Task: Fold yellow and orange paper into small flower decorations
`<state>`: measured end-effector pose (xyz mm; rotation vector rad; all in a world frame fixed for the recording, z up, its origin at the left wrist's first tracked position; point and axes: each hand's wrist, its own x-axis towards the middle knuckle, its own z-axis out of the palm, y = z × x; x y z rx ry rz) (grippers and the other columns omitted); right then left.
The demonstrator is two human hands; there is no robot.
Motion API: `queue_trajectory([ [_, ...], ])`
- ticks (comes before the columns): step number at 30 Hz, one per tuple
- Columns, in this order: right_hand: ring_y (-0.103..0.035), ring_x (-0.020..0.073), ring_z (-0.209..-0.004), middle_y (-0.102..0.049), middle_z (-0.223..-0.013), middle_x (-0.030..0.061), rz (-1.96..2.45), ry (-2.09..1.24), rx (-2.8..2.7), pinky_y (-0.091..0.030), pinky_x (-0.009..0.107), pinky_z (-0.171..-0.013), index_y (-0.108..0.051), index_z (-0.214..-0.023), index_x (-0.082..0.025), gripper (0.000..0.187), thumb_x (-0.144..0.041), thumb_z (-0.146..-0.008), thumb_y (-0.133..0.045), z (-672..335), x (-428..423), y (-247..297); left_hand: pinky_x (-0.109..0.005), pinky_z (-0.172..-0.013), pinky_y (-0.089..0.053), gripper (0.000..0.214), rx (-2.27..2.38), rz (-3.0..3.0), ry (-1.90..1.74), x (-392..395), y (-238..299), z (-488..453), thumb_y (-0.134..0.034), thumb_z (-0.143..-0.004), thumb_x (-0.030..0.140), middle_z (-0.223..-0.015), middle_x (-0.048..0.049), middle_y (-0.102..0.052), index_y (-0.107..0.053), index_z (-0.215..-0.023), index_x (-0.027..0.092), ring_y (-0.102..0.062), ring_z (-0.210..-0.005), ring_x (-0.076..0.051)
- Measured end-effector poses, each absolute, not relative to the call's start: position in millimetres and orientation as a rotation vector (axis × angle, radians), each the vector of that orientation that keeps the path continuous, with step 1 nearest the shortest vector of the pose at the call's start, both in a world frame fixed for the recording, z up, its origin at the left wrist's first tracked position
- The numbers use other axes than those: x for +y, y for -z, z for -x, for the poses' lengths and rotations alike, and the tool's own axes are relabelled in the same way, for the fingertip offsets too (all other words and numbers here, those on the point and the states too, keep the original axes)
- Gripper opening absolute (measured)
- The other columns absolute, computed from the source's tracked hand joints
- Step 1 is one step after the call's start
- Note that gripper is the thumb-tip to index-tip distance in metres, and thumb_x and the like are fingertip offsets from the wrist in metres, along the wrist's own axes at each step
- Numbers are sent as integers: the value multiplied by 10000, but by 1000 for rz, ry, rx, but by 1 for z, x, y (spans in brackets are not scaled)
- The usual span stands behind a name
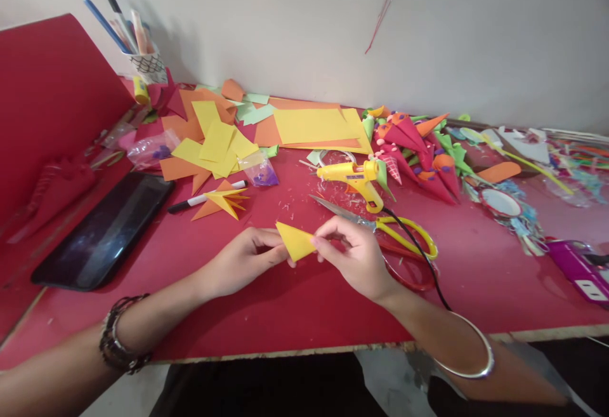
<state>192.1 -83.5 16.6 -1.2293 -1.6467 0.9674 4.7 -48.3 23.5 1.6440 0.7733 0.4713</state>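
Note:
A folded yellow paper triangle point(295, 241) is held just above the red table point(266, 303) between both my hands. My left hand point(242, 258) pinches its left side, fingers closed on the paper. My right hand point(354, 255) pinches its right corner between thumb and fingertips. Just behind my right hand lie scissors with yellow handles point(404, 236) and a yellow glue gun point(356, 179), its black cord running past my right wrist.
A folded yellow-and-orange paper piece point(223, 201) and a black-and-white marker point(204, 198) lie to the left. Loose yellow and orange sheets point(314, 126) cover the back. A black tablet point(104, 233) sits far left, paper cones point(419, 150) at right, a pen cup point(147, 65) behind.

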Motion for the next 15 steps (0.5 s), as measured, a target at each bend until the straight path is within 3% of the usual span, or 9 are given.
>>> queue_trajectory([
  [5,-520,87,-562,-536,-649,-20,1248,-891,-1667,-421,209,-523,-484,-725,-188,93,-234,-792,-529,-191,-83,-15,-205,-657,-405,247,775,-1617,-431,-49,-27,-5,-470,-809,290,-683,9,-612,-620,-684,139,-525,-649,-107],
  [11,-532,102,-615,-552,-666,-13,1234,-727,-1769,-441,221,-582,-492,-734,-200,68,-218,-795,-517,-189,-85,-13,-263,-736,-440,226,793,-1520,-479,-55,-24,-10,-555,-759,319,-868,-30,-658,-623,-900,156,-579,-817,-170],
  [15,-542,108,-613,-563,-664,-8,1209,-674,-1843,-449,227,-584,-491,-743,-204,56,-211,-798,-491,-187,-87,-13,-222,-583,-427,268,980,-1572,-485,-58,-18,-14,-561,-751,380,-677,-20,-638,-624,-721,121,-561,-641,-142],
])
